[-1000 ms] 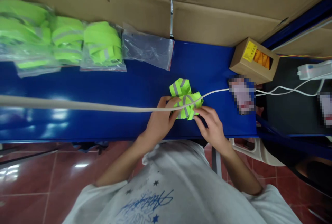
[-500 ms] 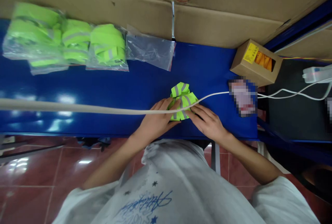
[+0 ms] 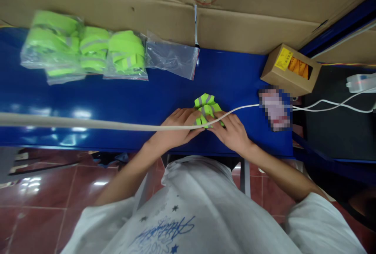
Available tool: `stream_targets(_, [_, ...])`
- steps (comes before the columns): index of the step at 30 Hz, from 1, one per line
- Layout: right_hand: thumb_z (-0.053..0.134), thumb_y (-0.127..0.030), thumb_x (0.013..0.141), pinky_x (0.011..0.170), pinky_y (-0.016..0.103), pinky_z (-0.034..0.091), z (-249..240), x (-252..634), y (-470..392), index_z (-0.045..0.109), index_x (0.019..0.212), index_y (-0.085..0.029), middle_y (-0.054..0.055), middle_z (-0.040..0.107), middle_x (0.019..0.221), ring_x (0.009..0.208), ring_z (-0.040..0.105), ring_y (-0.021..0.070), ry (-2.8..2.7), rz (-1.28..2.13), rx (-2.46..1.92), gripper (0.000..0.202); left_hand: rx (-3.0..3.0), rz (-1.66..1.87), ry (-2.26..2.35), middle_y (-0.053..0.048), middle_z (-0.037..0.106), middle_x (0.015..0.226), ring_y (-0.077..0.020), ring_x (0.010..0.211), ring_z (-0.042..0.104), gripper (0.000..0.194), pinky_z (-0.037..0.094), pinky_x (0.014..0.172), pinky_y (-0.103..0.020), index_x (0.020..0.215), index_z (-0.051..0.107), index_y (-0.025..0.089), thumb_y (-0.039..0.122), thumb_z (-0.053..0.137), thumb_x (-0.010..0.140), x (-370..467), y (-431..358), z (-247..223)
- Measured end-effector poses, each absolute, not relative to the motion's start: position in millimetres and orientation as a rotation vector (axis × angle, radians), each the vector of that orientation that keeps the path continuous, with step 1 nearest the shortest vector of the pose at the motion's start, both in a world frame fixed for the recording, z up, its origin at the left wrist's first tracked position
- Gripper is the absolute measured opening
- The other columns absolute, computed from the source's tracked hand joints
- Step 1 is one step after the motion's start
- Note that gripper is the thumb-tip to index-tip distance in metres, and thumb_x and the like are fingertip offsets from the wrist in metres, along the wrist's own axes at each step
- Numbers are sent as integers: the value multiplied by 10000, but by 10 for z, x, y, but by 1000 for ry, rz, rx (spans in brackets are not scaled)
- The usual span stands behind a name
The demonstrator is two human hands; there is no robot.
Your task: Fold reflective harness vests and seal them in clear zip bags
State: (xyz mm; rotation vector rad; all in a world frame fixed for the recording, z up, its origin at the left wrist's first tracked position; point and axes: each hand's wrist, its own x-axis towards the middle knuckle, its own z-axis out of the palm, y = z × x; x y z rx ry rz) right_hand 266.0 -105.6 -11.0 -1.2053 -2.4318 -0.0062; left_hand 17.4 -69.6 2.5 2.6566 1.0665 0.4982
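A neon yellow-green fabric piece with grey reflective strips (image 3: 205,101) lies bunched on the blue table (image 3: 164,93) near its front edge. My left hand (image 3: 179,126) grips its left side, fingers bent over the cloth. On the right side, my right hand (image 3: 232,130) holds the lower part of the same cloth. Both thumbs are low and near each other, and the fingers hide much of the fabric. A white cable (image 3: 117,123) runs across the view in front of the hands and the cloth.
Several bagged neon pieces (image 3: 126,54) lie at the back left, beside a flat clear bag (image 3: 172,56). At the right are a cardboard box (image 3: 290,69) with orange contents and a pixelated object (image 3: 276,109). A cardboard wall (image 3: 235,30) stands behind.
Both hands have moved slightly up the cloth and cover more of its lower part. The cloth's lower edge now sits higher, and the view has shifted a little.
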Motion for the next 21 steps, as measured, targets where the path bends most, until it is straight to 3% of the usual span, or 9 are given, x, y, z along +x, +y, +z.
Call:
stream_targets(7, [489, -349, 1096, 976, 489, 540, 2, 2555, -616, 641, 1361, -164, 173, 685, 1251, 1107, 638, 312, -2396, 299, -1370, 358, 2140, 437, 1136, -101, 686, 1099, -244, 990, 692, 440, 544, 880, -363, 1192, 588, 180, 575, 431, 1077, 225, -319, 139])
stream_targets(10, [477, -358, 1099, 963, 479, 553, -47, 2524, -496, 635, 1339, -147, 164, 697, 1203, 1064, 641, 309, -2404, 335, -1356, 356, 2087, 435, 1115, -136, 640, 1246, -288, 1174, 631, 515, 502, 1004, -401, 1144, 593, 176, 664, 557, 983, 229, -163, 160])
stream_targets(12, [469, -360, 1100, 973, 482, 558, -72, 2504, -478, 636, 1327, -131, 172, 702, 1195, 1071, 646, 316, -2404, 350, -1346, 363, 2067, 379, 1078, -137, 625, 1326, -314, 1229, 610, 631, 489, 1008, -399, 1176, 587, 186, 719, 700, 858, 226, -91, 187])
stream_targets(14, [462, -368, 1100, 991, 502, 557, -80, 2479, -506, 633, 1335, -122, 190, 702, 1223, 1098, 652, 331, -2391, 354, -1380, 380, 2020, 291, 1080, -92, 673, 1233, -287, 1095, 661, 674, 492, 894, -357, 1197, 570, 204, 711, 770, 800, 228, -55, 229])
stream_targets(17, [450, -375, 1101, 1015, 547, 552, -66, 2446, -596, 582, 1423, -110, 219, 687, 1296, 1155, 660, 356, -2359, 331, -1456, 437, 1965, 242, 1115, -18, 683, 1018, -219, 875, 659, 589, 434, 739, -294, 1143, 560, 214, 652, 784, 819, 249, -64, 273])
stream_targets(19, [460, -390, 1097, 1078, 587, 523, -51, 2445, -657, 511, 1507, -103, 231, 667, 1344, 1246, 640, 375, -2342, 322, -1447, 502, 1937, 283, 1132, 2, 659, 956, -194, 831, 631, 560, 409, 705, -275, 1107, 561, 212, 617, 807, 809, 268, -107, 258])
stream_targets(21, [474, -403, 1093, 1192, 653, 427, -41, 2465, -707, 445, 1567, -129, 219, 643, 1384, 1430, 529, 400, -2331, 354, -1387, 548, 1902, 363, 1139, 7, 645, 945, -181, 828, 610, 551, 412, 706, -269, 1108, 566, 211, 588, 825, 800, 279, -168, 203])
